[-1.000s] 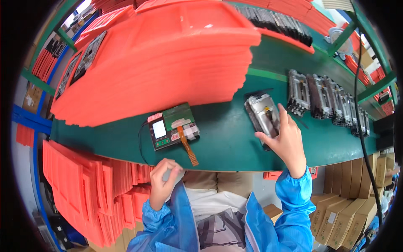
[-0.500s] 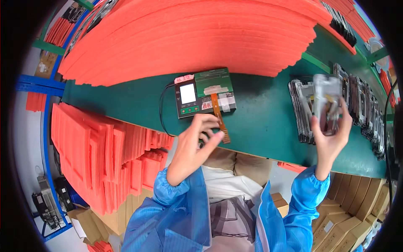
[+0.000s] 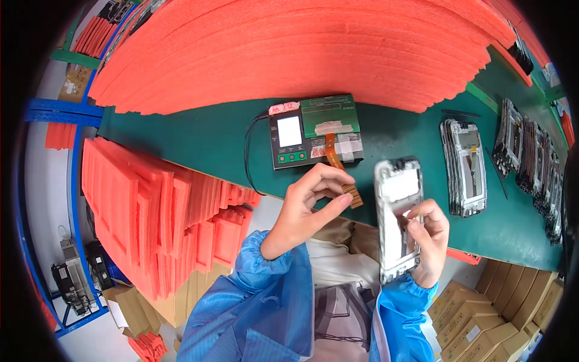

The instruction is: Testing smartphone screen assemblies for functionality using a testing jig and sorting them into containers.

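Note:
My right hand (image 3: 431, 238) grips a phone screen assembly (image 3: 399, 187) by its edge, thumb and fingers closed on it. Its silvery back faces up, tilted, over the table's front edge. Left of it, my left hand (image 3: 313, 202) pinches the loose end of an orange flat ribbon cable (image 3: 333, 158) between thumb and fingers. That cable runs from a black tester box (image 3: 278, 158) with a lit white display, small buttons and a taped-on green circuit board (image 3: 344, 111). The phone assembly and the cable end are apart.
A stack of similar phone assemblies (image 3: 467, 169) lies right on the green table (image 3: 392, 136), with more rows (image 3: 531, 157) beyond. Red foam sheets (image 3: 289, 54) are piled at the back; others (image 3: 139, 211) stand lower left. Cardboard boxes (image 3: 482, 314) sit below right.
My right hand has lifted the phone assembly from the stack and brought it left, toward me. My left hand has closed on the ribbon cable's end. The view has shifted slightly.

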`<state>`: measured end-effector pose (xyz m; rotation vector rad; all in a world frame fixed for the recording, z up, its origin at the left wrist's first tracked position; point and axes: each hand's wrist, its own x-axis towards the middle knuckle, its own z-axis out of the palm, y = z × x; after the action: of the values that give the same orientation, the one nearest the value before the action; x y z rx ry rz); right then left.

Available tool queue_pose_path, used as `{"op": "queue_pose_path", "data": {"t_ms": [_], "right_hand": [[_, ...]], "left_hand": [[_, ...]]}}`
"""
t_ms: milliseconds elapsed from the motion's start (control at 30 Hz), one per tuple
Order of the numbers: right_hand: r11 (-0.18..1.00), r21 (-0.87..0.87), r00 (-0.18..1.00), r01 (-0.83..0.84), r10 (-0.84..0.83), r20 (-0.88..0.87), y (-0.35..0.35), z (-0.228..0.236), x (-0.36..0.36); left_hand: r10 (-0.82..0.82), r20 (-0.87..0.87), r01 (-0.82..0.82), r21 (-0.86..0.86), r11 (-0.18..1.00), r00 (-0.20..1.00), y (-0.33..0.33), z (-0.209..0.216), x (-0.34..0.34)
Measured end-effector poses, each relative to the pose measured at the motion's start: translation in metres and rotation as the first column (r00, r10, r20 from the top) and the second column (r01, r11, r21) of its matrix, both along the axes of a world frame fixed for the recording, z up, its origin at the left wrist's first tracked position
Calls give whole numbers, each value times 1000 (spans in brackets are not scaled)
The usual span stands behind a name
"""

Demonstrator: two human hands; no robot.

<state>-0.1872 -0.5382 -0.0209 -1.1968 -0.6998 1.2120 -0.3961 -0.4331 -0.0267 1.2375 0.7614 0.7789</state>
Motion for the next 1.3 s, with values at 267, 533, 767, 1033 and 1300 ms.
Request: {"op": "queue_pose_path", "data": {"t_ms": [267,533,767,1033,1300], "right_hand": [[988,-151,999,32,-29,22,20,9,-28],[997,-68,972,-27,42,230,23,9,-47],[989,-132,944,-60,99,314,26,12,-50],[990,-128,952,-63,98,291,25,10,-48],[993,-92,941,-79,105,321,27,11,-49]], "left_hand": [[112,148,-120,44,992,983,-5,-11,5],[93,53,-100,137,986,994,-6,-16,4],[111,17,-112,200,973,994,-7,-16,5],[114,11,-114,200,973,993,-8,-16,4],[64,0,-62,207,976,998,-7,-16,1]]}}
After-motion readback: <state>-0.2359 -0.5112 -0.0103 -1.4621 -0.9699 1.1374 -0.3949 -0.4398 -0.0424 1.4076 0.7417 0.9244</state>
